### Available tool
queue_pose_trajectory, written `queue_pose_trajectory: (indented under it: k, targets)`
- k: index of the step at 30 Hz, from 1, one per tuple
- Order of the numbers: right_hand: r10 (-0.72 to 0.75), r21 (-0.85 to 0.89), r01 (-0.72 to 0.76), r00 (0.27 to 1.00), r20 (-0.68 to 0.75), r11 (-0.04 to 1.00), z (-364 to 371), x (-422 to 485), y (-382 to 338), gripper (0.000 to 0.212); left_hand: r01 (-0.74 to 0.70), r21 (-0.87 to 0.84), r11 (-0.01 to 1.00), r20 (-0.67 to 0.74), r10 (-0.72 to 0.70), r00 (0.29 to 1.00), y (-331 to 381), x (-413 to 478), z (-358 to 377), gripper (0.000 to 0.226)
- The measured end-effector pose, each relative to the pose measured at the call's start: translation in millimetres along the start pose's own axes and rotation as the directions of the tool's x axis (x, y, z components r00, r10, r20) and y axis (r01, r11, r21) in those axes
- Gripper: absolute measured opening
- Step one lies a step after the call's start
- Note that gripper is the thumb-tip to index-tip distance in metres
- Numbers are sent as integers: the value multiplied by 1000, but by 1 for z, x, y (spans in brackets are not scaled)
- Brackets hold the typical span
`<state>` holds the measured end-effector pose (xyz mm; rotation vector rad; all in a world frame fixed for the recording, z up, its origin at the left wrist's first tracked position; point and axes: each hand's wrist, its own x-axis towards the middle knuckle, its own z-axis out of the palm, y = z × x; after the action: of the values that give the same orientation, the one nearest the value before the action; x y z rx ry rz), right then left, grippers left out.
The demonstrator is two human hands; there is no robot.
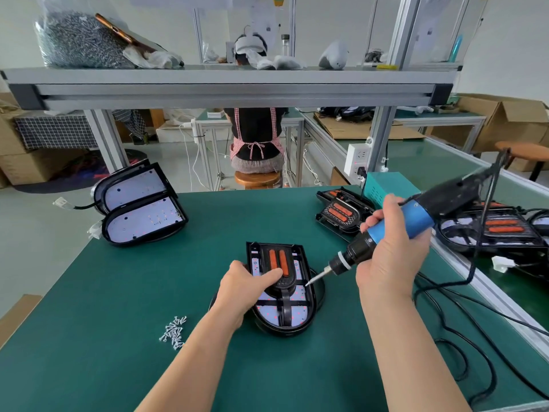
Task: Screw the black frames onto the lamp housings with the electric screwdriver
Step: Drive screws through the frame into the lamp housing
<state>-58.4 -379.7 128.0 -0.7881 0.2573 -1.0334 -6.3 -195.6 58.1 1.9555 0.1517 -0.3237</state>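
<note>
Green matting covers the bench, and at its middle lies a lamp housing with a black frame seated on top. The left hand steadies it, thumb laid across the frame, fingers curled over the housing's left edge. The right hand is wrapped round the blue electric screwdriver, whose slanted bit meets the frame's right side. Loose screws lie near the left forearm.
</note>
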Motion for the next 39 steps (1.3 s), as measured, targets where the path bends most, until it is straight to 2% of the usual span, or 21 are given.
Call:
queue_pose_trajectory:
  k: [4, 6, 10, 16, 27, 36, 39]
  targets:
    - [-144, -49, 147, 987, 73, 988, 19, 11, 3, 19, -27, -26, 999, 102, 30, 994, -6, -4, 2, 50]
    - [-163, -72, 169, 983, 84, 983, 28, 18, 9, 20, -78, -17, 997, 114, 80, 990, -12, -6, 6, 36]
    - [-148, -165, 166, 982, 118, 972, 40, 31, 30, 24, -80, -44, 996, 130, 85, 988, -15, -6, 7, 29]
    - [-88, -232, 143, 969, 233, 962, 45, 39, 59, 37, -60, -104, 993, 132, 74, 988, -17, -5, 7, 29]
    - [-25, -285, 102, 965, 260, 953, 41, 40, 81, 26, -70, -126, 990, 150, 89, 985, -19, -5, 6, 22]
    - [-27, -344, 145, 945, 327, 928, 46, 39, 84, 27, -55, -133, 990, 143, 74, 987, -20, -5, 6, 29]
    - [-31, -377, 167, 940, 341, 911, 47, 38, 87, 23, -53, -154, 987, 158, 78, 984, -18, -7, 7, 44]
